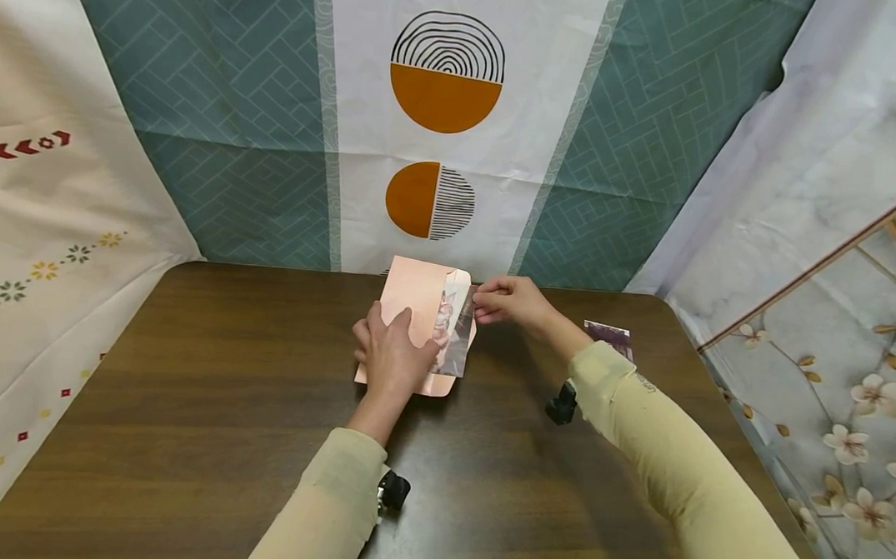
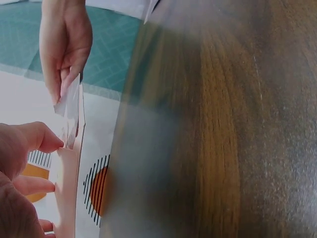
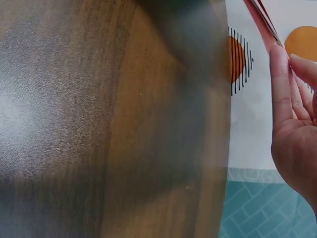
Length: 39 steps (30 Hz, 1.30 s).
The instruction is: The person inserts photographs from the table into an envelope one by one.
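A pink envelope (image 1: 413,299) stands tilted near the far edge of the table, its opening facing right. My left hand (image 1: 394,352) grips it from the front, thumb across its face and fingers by its left edge. In the left wrist view the thumb and fingertips of that hand (image 2: 22,168) press on the pink paper. Out of the opening sticks a glossy photo card (image 1: 458,347), beside a card with a pinkish picture (image 1: 444,321). My right hand (image 1: 513,303) pinches the glossy card's outer edge between thumb and fingers. The envelope hides the cards' inner parts.
Another dark purple picture card (image 1: 611,338) lies on the brown wooden table (image 1: 223,436), partly behind the right forearm. A patterned cloth (image 1: 454,146) hangs just behind the table's far edge. More cloths hang at both sides.
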Tool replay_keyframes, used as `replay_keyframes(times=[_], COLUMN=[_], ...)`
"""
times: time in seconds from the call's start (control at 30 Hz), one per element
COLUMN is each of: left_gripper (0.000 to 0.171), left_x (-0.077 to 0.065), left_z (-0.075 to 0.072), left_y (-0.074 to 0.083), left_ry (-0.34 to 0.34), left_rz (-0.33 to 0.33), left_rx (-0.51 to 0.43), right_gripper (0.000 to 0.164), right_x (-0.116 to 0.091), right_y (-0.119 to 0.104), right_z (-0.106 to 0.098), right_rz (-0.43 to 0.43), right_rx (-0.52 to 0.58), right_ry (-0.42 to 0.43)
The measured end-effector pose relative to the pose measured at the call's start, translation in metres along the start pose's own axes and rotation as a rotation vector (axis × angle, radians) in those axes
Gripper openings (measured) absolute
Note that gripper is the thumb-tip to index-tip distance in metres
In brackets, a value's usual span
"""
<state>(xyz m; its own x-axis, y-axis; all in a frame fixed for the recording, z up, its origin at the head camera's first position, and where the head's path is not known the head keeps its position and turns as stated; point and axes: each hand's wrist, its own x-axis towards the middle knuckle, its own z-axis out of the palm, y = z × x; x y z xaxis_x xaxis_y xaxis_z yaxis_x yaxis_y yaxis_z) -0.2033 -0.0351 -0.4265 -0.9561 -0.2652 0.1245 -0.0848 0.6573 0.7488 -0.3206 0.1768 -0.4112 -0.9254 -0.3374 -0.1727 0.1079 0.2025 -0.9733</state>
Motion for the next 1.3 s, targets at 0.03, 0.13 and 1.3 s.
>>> replay_keyframes(times=[0.03,0.13,1.3], left_gripper=[0.064,0.064,0.064], left_x=[0.000,0.000,0.000], left_z=[0.000,0.000,0.001], left_y=[0.000,0.001,0.008], left_ry=[-0.003,-0.012,-0.004], left_rz=[-0.001,-0.004,0.005], left_rx=[0.001,0.001,-0.025], right_gripper=[0.016,0.015,0.011], right_x=[0.000,0.000,0.013], right_y=[0.001,0.001,-0.002], right_z=[0.000,0.002,0.037], right_rz=[0.001,-0.010,-0.037], right_rx=[0.009,0.017,0.047], right_ry=[0.001,0.002,0.015])
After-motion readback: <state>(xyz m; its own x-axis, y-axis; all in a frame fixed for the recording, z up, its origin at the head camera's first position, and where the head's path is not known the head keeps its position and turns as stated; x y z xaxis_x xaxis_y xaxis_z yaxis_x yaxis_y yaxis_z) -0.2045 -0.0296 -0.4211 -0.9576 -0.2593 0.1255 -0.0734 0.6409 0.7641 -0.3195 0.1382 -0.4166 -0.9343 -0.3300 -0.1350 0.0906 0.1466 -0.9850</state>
